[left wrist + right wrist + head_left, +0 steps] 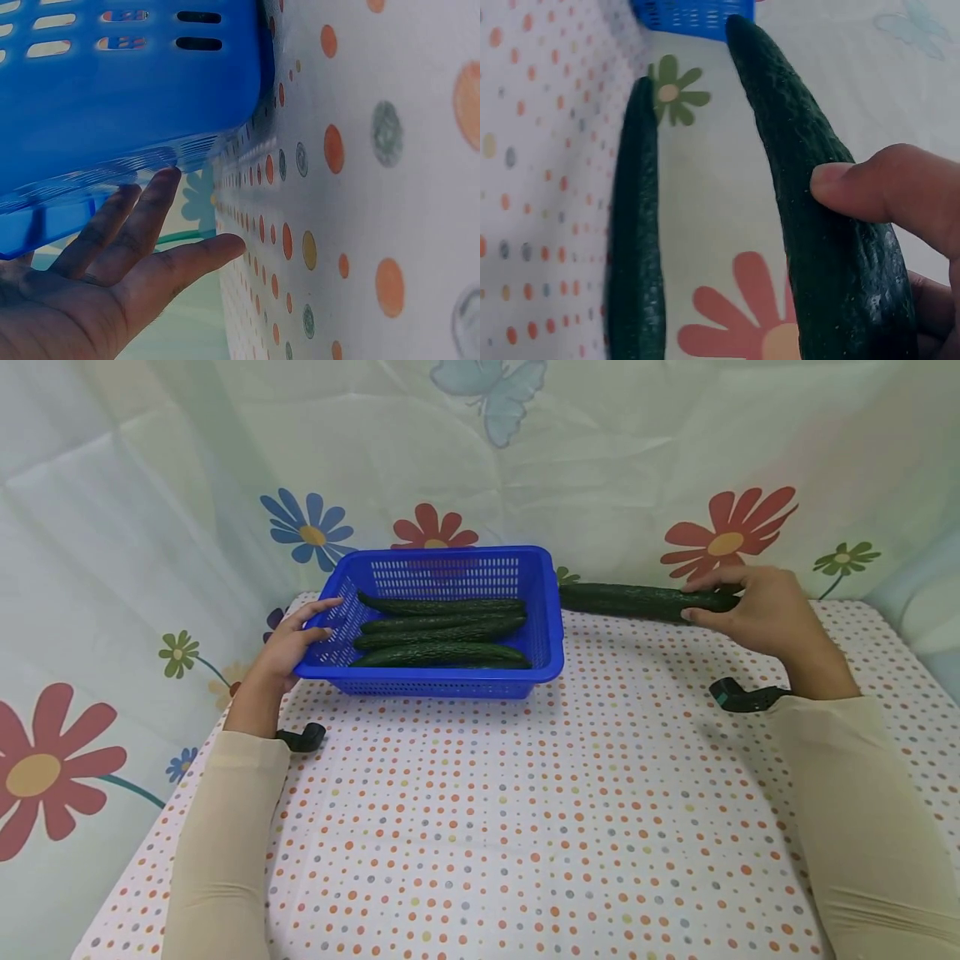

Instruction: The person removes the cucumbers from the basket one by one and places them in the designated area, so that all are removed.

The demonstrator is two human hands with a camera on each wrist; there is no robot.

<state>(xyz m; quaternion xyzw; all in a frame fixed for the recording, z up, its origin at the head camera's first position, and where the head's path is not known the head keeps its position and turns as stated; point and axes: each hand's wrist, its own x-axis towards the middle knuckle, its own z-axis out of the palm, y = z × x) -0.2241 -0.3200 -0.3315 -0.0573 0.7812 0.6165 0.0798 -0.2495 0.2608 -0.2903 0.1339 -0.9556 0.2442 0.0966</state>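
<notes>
A long dark green cucumber (817, 202) is in my right hand (768, 610), thumb on one side and fingers on the other. It is held above the table, and its far end points toward the basket. Below and beside it, a second cucumber (637, 232) lies on the cloth, as the right wrist view shows. My left hand (281, 647) holds the left end of a blue plastic basket (427, 685), some digits over the rim and other fingers (142, 221) outside against the wall. Inside the basket lie several cucumbers (442, 654) side by side.
A white cloth with coloured dots (480, 827) covers the table. Close behind the basket hangs a pale curtain (600, 468) printed with flowers and a butterfly. Small black devices (738, 695) are worn at both wrists.
</notes>
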